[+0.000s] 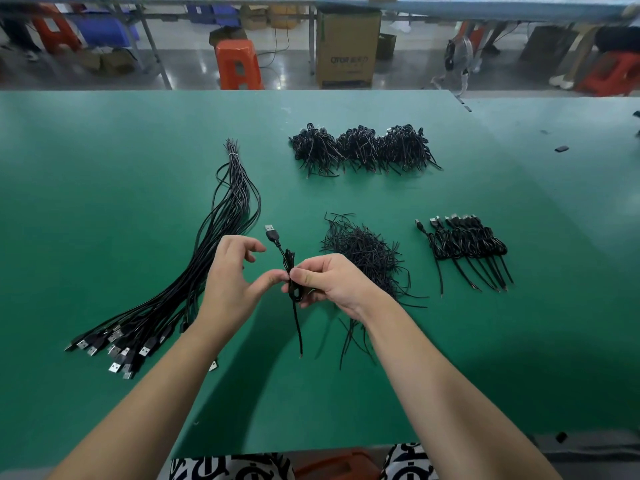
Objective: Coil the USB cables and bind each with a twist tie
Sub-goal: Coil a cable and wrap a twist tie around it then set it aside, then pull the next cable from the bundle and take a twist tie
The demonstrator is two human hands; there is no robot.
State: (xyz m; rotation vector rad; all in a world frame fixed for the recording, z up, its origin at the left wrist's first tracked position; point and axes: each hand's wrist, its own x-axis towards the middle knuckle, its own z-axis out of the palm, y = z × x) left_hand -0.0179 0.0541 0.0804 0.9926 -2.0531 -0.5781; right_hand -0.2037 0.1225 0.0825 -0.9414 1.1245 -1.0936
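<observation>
A folded black USB cable [290,268] hangs upright over the green table [104,150], plug end up and bare tail hanging down. My right hand [329,282] pinches the coil at its middle. My left hand [235,275] touches the same spot with thumb and forefinger, its other fingers spread. A twist tie at the pinch is too small to tell. A loose pile of black twist ties [367,251] lies just right of my hands. A bundle of straight uncoiled USB cables [194,271] lies to the left, plugs toward me.
A row of bound coiled cables [467,247] lies at the right. Three heaps of finished coils [363,150] sit at the far middle. Beyond the table's far edge stand an orange stool [239,64] and a cardboard box [346,46].
</observation>
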